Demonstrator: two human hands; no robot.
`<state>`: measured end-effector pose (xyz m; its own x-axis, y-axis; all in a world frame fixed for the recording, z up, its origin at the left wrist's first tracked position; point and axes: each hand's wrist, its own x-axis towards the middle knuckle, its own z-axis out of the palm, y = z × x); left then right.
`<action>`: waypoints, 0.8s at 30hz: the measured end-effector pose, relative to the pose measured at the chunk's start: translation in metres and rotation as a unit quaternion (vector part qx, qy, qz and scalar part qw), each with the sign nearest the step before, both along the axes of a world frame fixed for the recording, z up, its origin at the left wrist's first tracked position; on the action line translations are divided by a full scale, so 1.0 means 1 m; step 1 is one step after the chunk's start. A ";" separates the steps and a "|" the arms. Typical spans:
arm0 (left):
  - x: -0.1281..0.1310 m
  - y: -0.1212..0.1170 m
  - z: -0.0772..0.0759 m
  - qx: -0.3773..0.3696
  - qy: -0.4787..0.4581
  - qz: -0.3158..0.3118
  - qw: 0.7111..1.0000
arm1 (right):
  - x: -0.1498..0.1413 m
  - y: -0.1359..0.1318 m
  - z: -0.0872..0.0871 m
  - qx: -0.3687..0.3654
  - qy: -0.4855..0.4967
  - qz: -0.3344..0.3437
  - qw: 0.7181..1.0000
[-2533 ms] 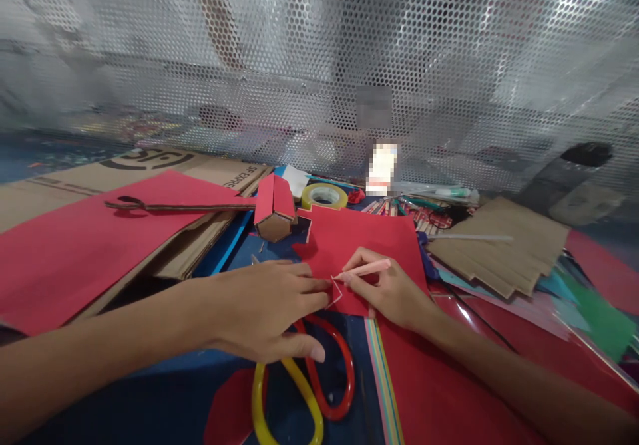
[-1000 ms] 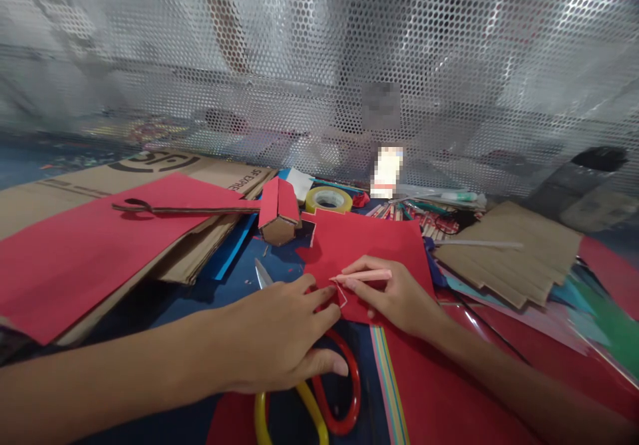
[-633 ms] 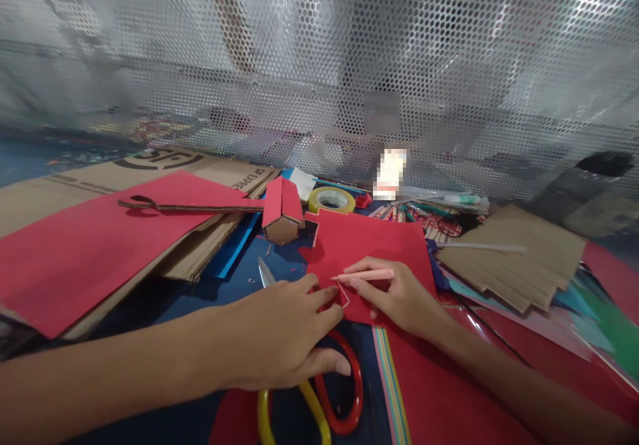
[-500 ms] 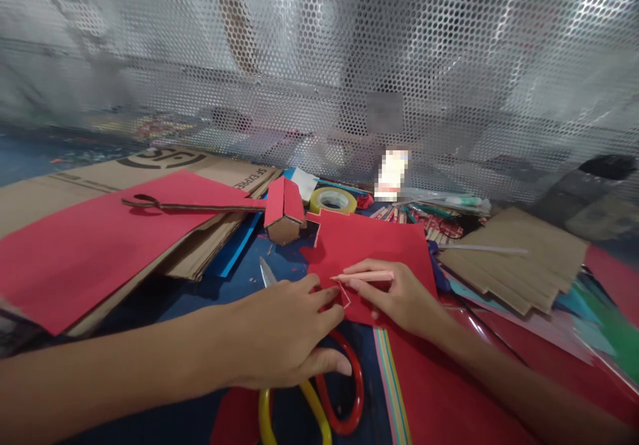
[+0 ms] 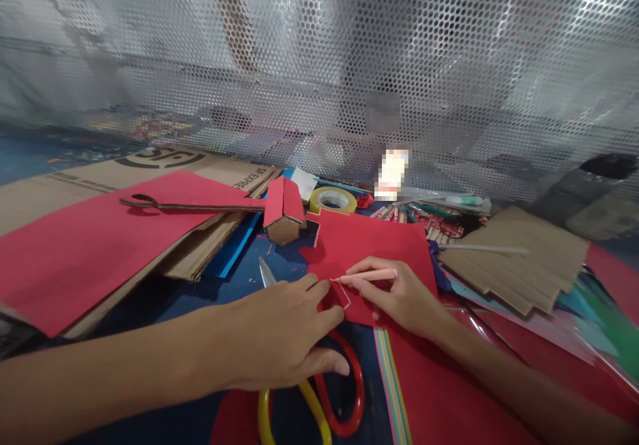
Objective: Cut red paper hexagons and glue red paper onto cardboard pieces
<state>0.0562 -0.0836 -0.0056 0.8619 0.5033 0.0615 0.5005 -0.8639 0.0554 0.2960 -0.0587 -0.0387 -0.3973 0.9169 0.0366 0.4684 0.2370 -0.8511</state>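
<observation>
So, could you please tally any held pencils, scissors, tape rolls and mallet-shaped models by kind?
Pink pencil, in the right hand: 1
Scissors, partly under the left hand: 1
Tape roll: 1
Mallet-shaped cardboard model: 1
Total: 4

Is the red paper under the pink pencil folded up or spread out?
Spread out: the red paper lies flat beneath the pink pencil, with no fold showing.
</observation>
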 end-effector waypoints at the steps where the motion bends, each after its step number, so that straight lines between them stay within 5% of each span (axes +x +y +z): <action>1: 0.000 0.000 0.000 -0.003 0.000 0.000 1.000 | 0.000 0.000 0.000 -0.005 0.005 0.002 1.000; 24: -0.006 0.000 -0.003 -0.001 -0.032 -0.019 0.999 | -0.003 0.004 -0.002 -0.033 0.028 0.002 0.999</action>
<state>0.0500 -0.0835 -0.0085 0.8752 0.4697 0.1163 0.4619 -0.8825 0.0885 0.2928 -0.0551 -0.0405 -0.4009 0.9161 -0.0023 0.4192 0.1812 -0.8896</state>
